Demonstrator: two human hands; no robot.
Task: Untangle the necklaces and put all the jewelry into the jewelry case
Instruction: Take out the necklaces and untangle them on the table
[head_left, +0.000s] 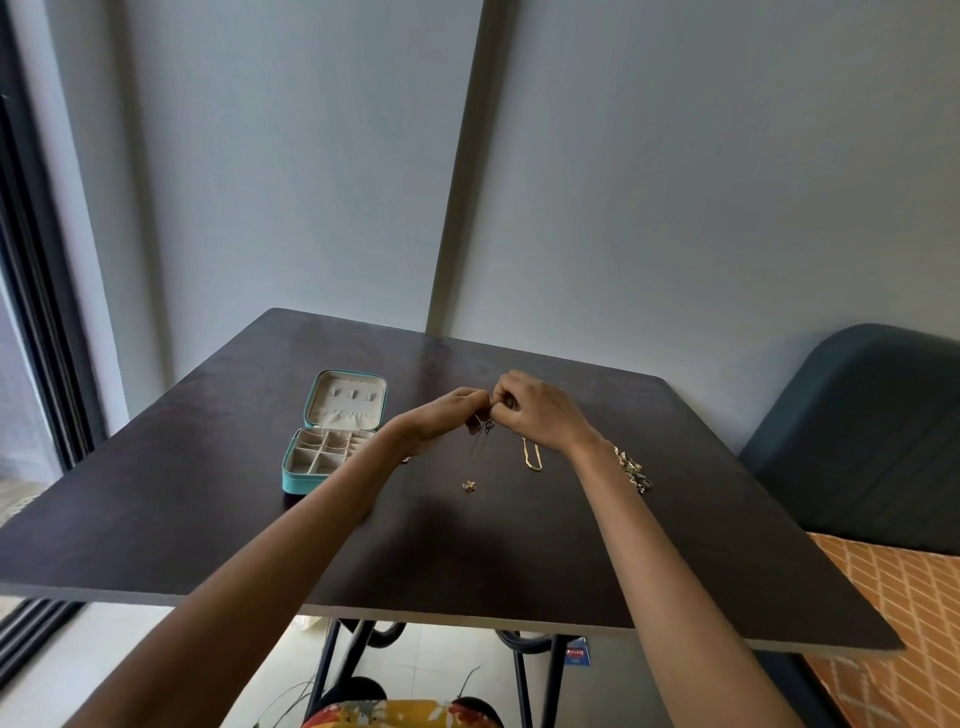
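Dark table (208, 519): one open case (332, 441); two hands (491, 413) together pinching one thin necklace (480, 441).

Soft daylight from the left, dim tabletop (519, 545), wide-angle bowing at edges.

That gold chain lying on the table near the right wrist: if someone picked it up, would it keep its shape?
Probably not. The gold chain lies folded in a narrow loop on the table, which suggests it would hang limp. It looks thin, so likely light, and may slip through fingers or snag.
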